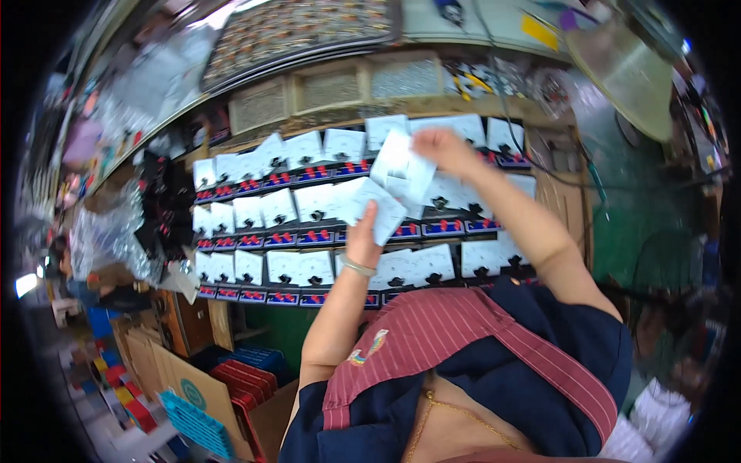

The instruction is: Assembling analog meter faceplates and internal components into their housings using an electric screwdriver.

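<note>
Cluttered workbench (563, 193) covered with rows of white panel meters (309, 239). Left hand (363, 235) grips a white meter (369, 204) by its lower edge. Right hand (444, 147) pinches a white card (403, 170) just above, both held over the rows.

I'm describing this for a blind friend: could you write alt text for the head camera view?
Seen from above, a person's left hand and right hand each hold a white card over a table covered in rows of small white panel meters. A cardboard box of red and blue packs stands lower left.
</note>
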The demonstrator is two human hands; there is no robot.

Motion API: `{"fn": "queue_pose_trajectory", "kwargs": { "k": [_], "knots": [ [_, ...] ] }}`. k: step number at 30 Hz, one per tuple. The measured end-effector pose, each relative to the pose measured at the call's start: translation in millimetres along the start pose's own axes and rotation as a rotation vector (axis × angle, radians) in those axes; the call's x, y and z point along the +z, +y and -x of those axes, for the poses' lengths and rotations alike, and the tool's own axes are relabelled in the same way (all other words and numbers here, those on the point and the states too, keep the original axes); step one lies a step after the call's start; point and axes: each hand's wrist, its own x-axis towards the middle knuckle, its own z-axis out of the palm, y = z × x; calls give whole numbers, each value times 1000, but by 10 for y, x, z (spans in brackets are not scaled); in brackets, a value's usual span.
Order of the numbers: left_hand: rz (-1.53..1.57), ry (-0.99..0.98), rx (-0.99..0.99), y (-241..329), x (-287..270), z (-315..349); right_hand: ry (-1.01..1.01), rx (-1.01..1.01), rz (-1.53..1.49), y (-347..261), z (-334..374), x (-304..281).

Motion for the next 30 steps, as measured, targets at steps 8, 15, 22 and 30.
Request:
{"fn": "queue_pose_trajectory", "kwargs": {
  "k": [8, 15, 22, 30],
  "knots": [
    [202, 46, 177, 558, -784, 688, -228, -114, 133, 53, 287, 1917],
    [94, 45, 208, 1507, -1775, 1358, -291, 21, 52, -640, -576, 3407],
    [-27, 244, 185, 2359, -3265, 1699, 77, -585, 149, -1736, -2202, 4000],
    [5, 237, 232, 2948, -3794, 1492, 56, -1159, 718, -2271, -2025, 4544]
  ]
}}
